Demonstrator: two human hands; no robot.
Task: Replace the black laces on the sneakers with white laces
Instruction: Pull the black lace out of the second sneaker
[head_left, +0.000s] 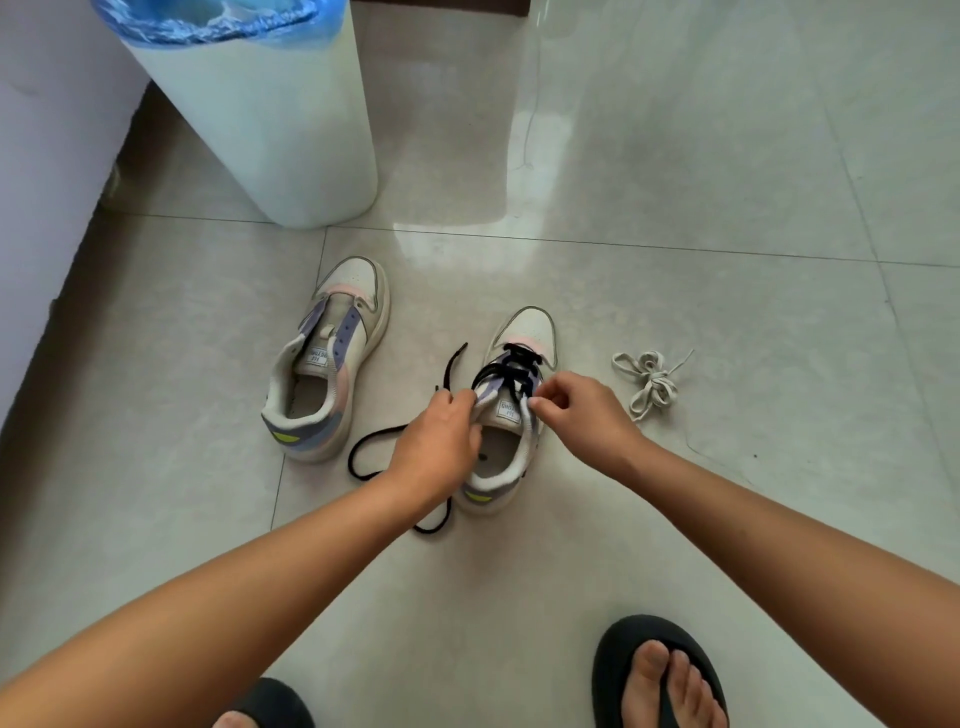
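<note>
Two white sneakers with purple and pink panels stand on the tiled floor. The left sneaker has no lace in its eyelets. The right sneaker still carries a black lace across its upper eyelets. My left hand grips the left side of that sneaker's collar by the tongue. My right hand pinches the black lace at the top right eyelets. A loose black lace trails over the floor between the sneakers. A bundle of white laces lies to the right of the right sneaker.
A tall white bin with a blue bag liner stands at the back left, against a pale wall. My feet in black sandals are at the bottom edge. Glossy tiles stretch out to the right.
</note>
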